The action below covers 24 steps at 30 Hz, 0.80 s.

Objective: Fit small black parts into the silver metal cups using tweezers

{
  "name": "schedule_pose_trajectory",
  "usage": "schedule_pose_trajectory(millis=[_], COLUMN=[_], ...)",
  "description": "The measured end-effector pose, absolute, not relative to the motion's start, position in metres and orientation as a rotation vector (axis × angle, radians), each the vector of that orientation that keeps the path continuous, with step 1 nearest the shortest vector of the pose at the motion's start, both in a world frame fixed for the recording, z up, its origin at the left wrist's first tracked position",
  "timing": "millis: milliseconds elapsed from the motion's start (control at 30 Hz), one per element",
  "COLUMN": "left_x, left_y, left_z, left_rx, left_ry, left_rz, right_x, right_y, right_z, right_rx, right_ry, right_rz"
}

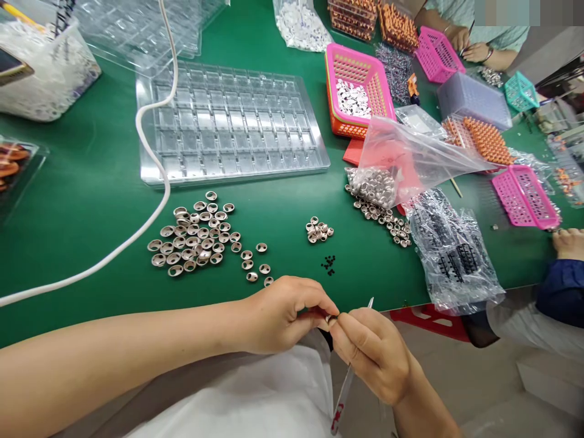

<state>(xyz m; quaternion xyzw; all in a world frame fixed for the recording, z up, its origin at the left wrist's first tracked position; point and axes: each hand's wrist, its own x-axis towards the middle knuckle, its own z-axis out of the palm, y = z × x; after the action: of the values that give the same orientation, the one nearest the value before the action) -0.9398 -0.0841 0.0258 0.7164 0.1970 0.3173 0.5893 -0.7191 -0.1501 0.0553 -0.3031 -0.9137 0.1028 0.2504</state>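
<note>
The cup (331,318) is pinched in the closed fingertips of my left hand (283,316), over the near edge of the counter (91,201), while my right hand (374,353), closed around tweezers (345,392), touches it.

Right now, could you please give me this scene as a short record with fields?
left hand: fingers pinch a small metal part
right hand: holds tweezers, fingertips at the same part
table: green
nearest pile: metal cups, loose, beyond the left hand
behind the pile: clear tray, white cable
</note>
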Motion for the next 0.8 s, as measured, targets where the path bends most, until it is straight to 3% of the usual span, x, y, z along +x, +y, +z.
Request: schedule_pose_trajectory(millis=[800], left_x=[-0.942], left_y=[-0.0773], left_z=[0.0277], left_rx=[1.577], left_ry=[0.501], left_rz=[0.539], right_x=[-0.7165], right_y=[-0.1475], right_z=[0.0471], right_rx=[-0.748], right_ry=[-2.447], right_rz=[0.206])
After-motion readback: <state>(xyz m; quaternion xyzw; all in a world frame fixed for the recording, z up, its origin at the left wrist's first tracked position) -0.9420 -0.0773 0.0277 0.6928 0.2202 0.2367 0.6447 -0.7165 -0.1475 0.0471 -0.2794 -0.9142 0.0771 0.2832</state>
